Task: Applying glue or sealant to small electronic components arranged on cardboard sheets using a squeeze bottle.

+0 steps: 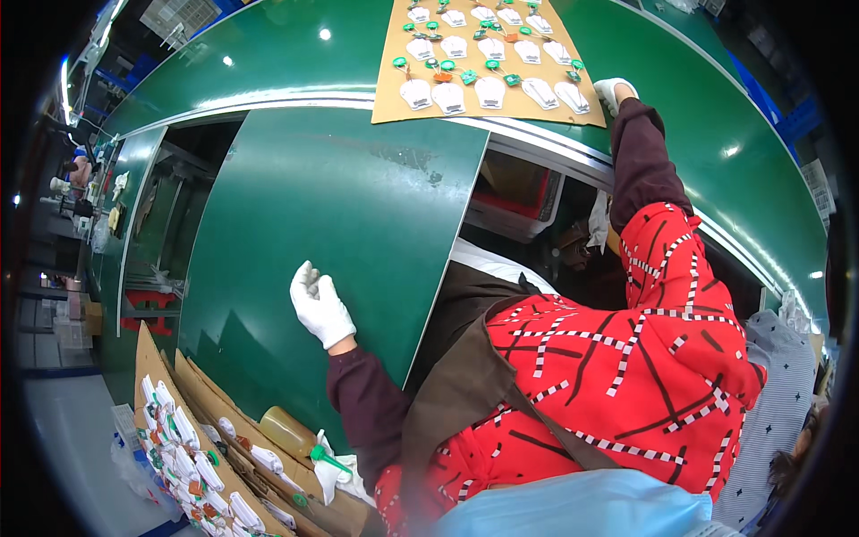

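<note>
Two gloved hands, far apart: right hand (pixel 614 90) stretched out to the near right corner of the card sheet (pixel 488 63), fingers touching or pinching its edge, grip not clear enough to tell; left hand (pixel 319 304) loosely curled, holding nothing, resting on the green table (pixel 340 197) well short of the sheet. Sheet flat brown cardboard, long axis across the belt (pixel 268 54), rows of white tags (pixel 490 91) with green discs on it. White knit gloves; glossy belt.

Open green table surface (pixel 340 206) is available around the left hand (pixel 319 307). Passage is blocked ahead by the cardboard sheet (pixel 488 63) and lower left by stacked cardboard trays (pixel 192 430).
</note>
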Demonstrator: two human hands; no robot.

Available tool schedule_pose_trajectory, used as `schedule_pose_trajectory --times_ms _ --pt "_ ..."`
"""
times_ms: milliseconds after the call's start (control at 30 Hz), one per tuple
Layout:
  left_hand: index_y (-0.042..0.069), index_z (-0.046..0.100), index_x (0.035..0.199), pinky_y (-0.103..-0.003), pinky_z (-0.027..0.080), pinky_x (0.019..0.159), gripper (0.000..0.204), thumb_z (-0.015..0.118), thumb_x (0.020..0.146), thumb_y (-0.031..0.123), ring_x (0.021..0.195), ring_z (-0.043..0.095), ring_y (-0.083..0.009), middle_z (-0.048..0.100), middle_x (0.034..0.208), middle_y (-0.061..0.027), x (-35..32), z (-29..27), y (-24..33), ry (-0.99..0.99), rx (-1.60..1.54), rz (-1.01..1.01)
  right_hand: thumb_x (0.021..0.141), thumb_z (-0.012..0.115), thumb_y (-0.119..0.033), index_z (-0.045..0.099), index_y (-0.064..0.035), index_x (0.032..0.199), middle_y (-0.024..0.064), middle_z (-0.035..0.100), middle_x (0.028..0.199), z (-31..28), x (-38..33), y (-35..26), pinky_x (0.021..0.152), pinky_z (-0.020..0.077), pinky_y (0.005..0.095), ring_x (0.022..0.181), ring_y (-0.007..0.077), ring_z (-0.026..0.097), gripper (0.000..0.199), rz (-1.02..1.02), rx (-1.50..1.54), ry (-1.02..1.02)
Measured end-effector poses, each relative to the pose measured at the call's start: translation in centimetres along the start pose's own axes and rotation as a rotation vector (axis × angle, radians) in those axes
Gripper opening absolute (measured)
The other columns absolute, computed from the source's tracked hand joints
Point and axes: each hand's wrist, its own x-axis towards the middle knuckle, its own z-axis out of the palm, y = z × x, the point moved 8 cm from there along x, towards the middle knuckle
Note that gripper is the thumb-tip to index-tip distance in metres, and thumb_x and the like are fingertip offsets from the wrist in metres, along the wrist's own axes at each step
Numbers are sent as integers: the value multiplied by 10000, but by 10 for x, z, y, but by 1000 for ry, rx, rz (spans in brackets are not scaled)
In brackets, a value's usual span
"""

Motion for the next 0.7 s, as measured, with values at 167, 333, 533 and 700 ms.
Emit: schedule_pose_trajectory --times_ms 167,333,533,700 --pt "16 556 1155 -280 473 814 350 554 805 -2 903 581 -158 593 1067 -98 -3 4 8 -22 24 7 818 539 -316 624 -63 772 70 554 655 7 -53 -11 485 388 348 543 200 502 270 -51 71 -25" --pt "18 555 1155 -281 473 816 349 551 807 -3 908 582 -158 595 1063 -98 0 8 1 -14 9 -4 790 595 -406 673 0 950 148 660 893 31 -106 -50 681 480 349 775 258 637 443 -275 -71 20" --pt "19 549 1165 -285 469 829 354 552 812 -3 929 583 -168 595 1078 -106 11 11 -14 -23 26 2 785 611 -423 666 17 933 175 652 904 56 -101 -49 737 472 338 813 259 631 468 -297 -30 -12" --pt "-3 519 1192 -298 451 898 350 517 844 -36 1022 560 -195 566 1132 -130 18 19 -22 -50 41 -22 842 583 -365 636 42 981 141 628 914 80 -83 -39 651 467 295 717 209 566 434 -232 424 -301"
